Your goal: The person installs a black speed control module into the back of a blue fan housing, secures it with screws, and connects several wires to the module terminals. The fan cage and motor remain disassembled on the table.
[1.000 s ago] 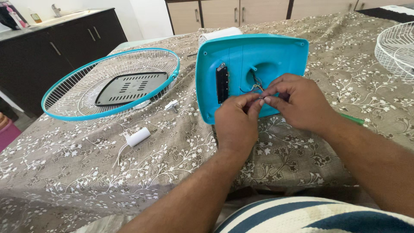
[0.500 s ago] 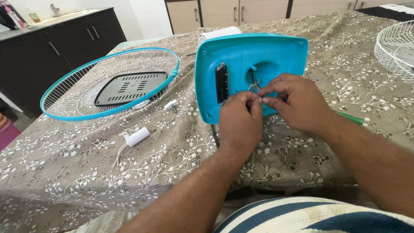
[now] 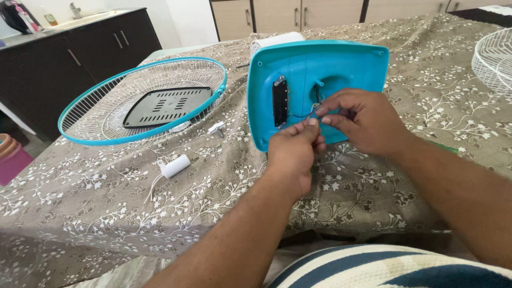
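A turquoise plastic fan housing lies tilted on the cloth-covered table, its hollow inner side facing me. A black switch block is set into it at the left. Thin wires come out of a round opening in the housing. My left hand pinches the wires just below the housing's middle. My right hand pinches the same wires from the right, fingertips almost touching the left hand's.
A round fan grille with a turquoise rim and a black centre plate lies at the left. A small white cylinder with leads and a white clip lie on the floral cloth. A white wire grille sits far right. Dark cabinets stand behind.
Both hands have stayed at the housing's opening; the left hand's fingers shifted slightly along the wires. The housing has not moved.
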